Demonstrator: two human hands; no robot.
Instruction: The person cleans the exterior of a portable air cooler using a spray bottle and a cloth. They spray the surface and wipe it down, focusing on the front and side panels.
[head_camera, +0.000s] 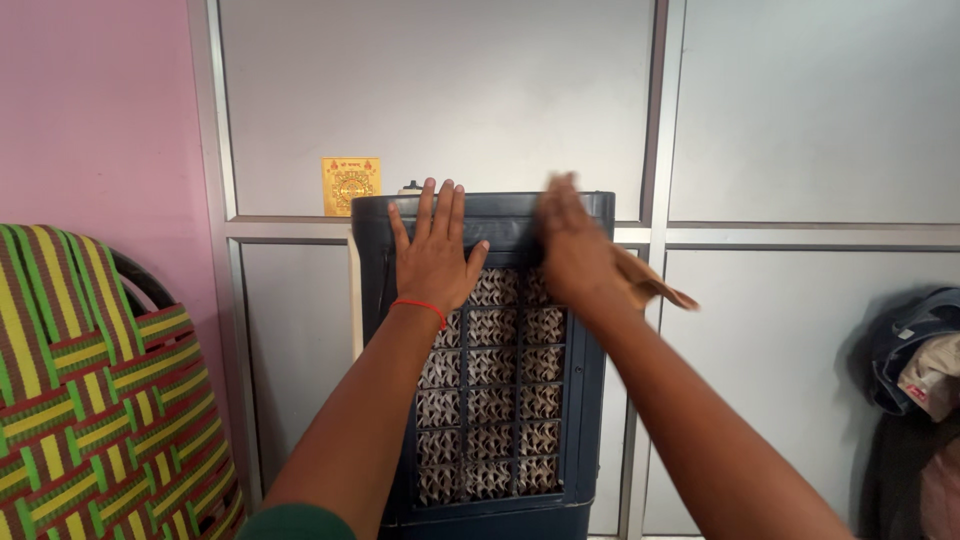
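A dark blue air cooler (490, 400) stands upright against a grey panelled wall, its grille showing brown honeycomb padding. My left hand (433, 252) lies flat with fingers spread on the upper left of the cooler's face; a red thread circles that wrist. My right hand (572, 245) is blurred against the upper right of the cooler and presses a brown cloth (645, 283), whose end sticks out to the right of the hand.
A chair (95, 400) woven in green, yellow and red fills the lower left, in front of a pink wall. A small yellow square sticker (351, 185) is on the grey panel above the cooler. Clothes (915, 400) hang at the right edge.
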